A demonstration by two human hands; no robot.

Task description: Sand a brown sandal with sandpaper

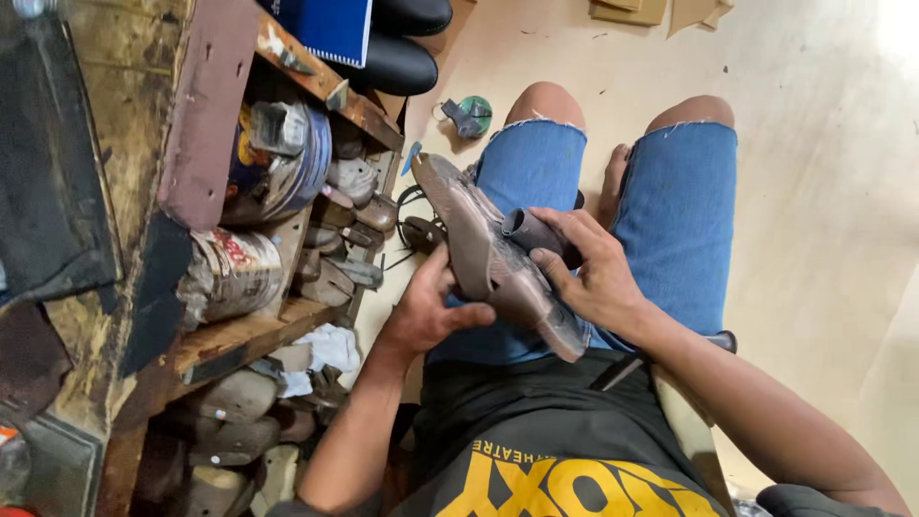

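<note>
— Where is the shoe sitting, and how much room is there around it?

— The shoe [493,254] is lying sole-up across the person's lap, over the blue denim shorts [670,220], its toe pointing to about eleven o'clock and its heel to about five. At nine o'clock the edge of the wooden shelf [244,335] is crowding in close; from twelve round to three o'clock the pale floor [823,191] is lying open.

— What are the hands doing?

— The left hand [421,311] is cupping the shoe from its seven o'clock side, thumb lying along the sole's edge, fingers curled under and gripping it. The right hand [593,278] is coming in from four o'clock, its fingers clenched around a small dark roll [526,230] and pressing it against the sole.

— Materials?

— The sole is looking worn, matte and grey-brown, flat and long with a rounded toe. The roll is looking dull and cylindrical; what it is made of I cannot tell. The shelf boards are rough, stained and chipped at the edges.

— And nearby?

— Two dented tin cans [258,220] are lying on their sides on the shelf, with wooden shoe forms [230,421] stacked below at about seven o'clock. A blue notebook [330,27] is sticking out at twelve o'clock, beside glossy black shoes [397,62].
</note>
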